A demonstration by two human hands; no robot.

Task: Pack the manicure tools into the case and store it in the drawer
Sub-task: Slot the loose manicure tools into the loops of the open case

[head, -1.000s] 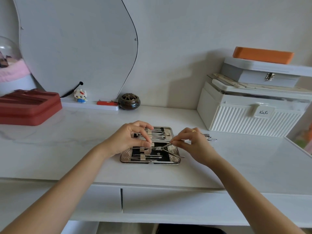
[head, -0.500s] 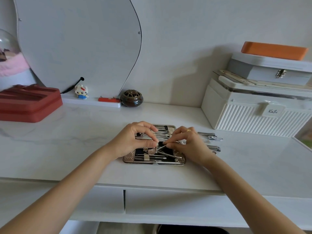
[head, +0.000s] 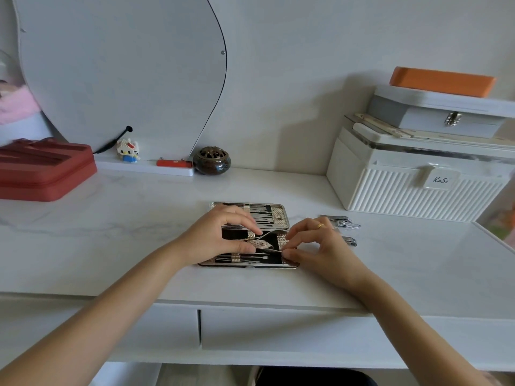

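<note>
Both hands now sit lower over the case [head: 274,211], whose far half shows more than a moment ago. Left to right: a red box [head: 41,168] lies at the tabletop [head: 125,246] edge, bare marble between it and the open case. Its black lining carries rows of thin steel tools under woven gold straps. One left hand [head: 220,238] pinches a strap; one right hand [head: 317,246] pinches a slim curved tool [head: 269,249] over the near half. Two nail clippers [head: 341,221] lie just right, near one white ribbed box [head: 418,188].
</note>
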